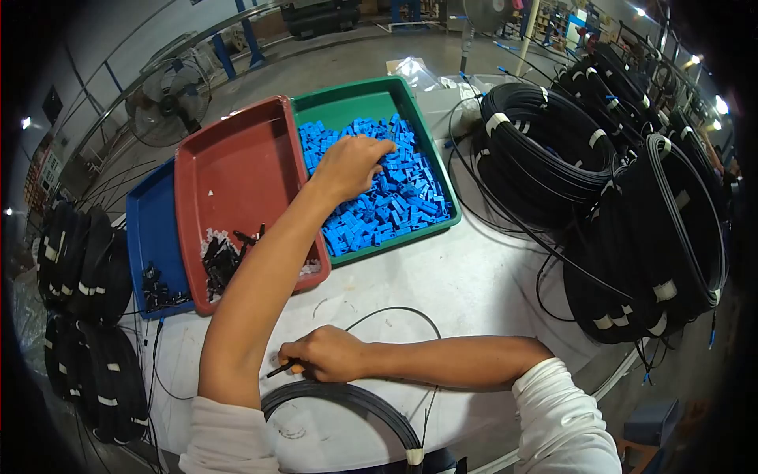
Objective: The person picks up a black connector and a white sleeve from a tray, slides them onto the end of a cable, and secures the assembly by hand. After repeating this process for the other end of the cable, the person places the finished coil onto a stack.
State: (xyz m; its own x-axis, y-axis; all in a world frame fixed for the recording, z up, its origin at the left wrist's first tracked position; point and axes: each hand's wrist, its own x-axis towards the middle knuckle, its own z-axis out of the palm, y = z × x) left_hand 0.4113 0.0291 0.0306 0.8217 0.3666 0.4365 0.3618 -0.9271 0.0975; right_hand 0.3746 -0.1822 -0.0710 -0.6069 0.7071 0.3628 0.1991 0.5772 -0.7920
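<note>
My left hand (351,167) reaches over the green tray (433,158), its fingers curled down at the heap of small blue plastic connector pieces (395,197). Whatever its fingertips pinch is hidden. Lower down, above the white tabletop, my right hand (325,353) is closed round a thin black cable. The cable's dark end (279,369) sticks out to the left of the fingers. Just below that hand lies a coil of black cable (355,393), bound with a white band near the table's front edge.
Left of the green tray stand a red tray (229,162) with black and clear small parts, and a blue tray (158,229) with black parts. Big black cable coils (545,150) crowd the right side. More coils (87,268) hang at the left. A fan (168,103) stands behind.
</note>
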